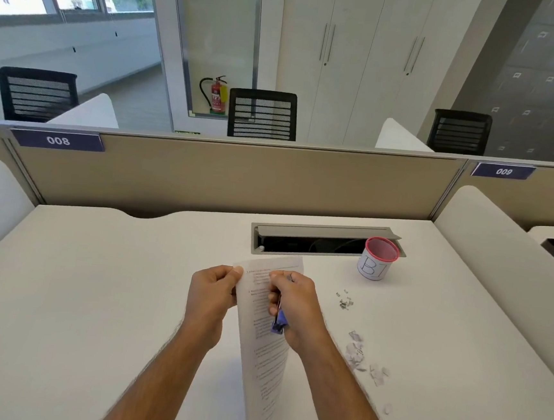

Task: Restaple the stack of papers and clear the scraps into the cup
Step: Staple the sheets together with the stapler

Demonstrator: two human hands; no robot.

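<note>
Stack of papers (268, 313): held above the desk (94, 294) mid-front, left hand (209, 299) pinching its top corner, right hand (294, 306) gripping a blue stapler (280, 322). Stapling apparently underway; scraps (361, 354) uncleared toward right edge, cup (378, 259) near the back.

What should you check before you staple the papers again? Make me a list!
1. Papers held firmly: ok, left hand pinches the top corner.
2. Stapler in hand: ok, right hand grips a small blue tool, though I cannot tell for sure it is a stapler.
3. Tool placed on the corner: cannot tell, fingers hide it.
4. Pages lined up evenly: cannot tell.
5. Cup ready for scraps: ok, upright and open on the desk.
6. Scraps cleared: not ok, staple bits and paper scraps lie on the desk.
</note>
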